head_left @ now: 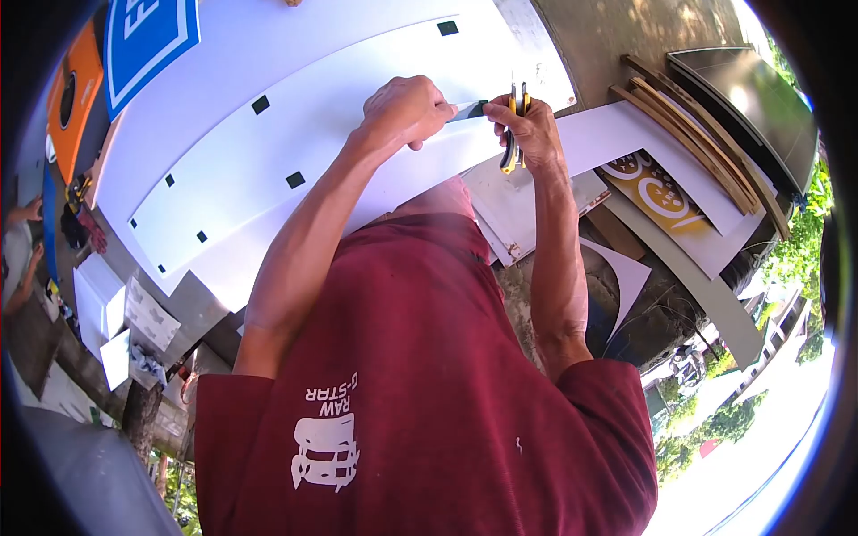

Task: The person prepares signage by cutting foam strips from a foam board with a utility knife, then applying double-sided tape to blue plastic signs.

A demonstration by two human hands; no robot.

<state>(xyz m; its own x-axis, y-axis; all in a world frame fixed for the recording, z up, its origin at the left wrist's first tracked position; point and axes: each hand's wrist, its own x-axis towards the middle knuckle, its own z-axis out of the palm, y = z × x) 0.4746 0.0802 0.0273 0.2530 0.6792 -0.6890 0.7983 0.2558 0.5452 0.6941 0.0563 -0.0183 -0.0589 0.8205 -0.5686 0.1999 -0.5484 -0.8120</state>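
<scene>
A long white panel (349, 125) with several dark square patches (296, 180) lies before me. My left hand (407, 109) is closed over its near part, fingertips pinching the end of a thin pale strip (460, 107). A dark piece (478, 110) sits at the strip's other end, by the thumb and fingertips of my right hand (534, 132). That hand also grips what looks like a yellow-and-black utility knife (509, 154), its slim tips pointing away from me. A second slim yellow-and-black length (525, 94) runs beside it in the same grip.
A blue sign (150, 54) and an orange panel (76, 103) are at upper left. Wooden strips (688, 134), a dark framed panel (751, 112) and a gold-and-black printed sheet (657, 192) lie at right. Another person's hands (31, 228) show at far left.
</scene>
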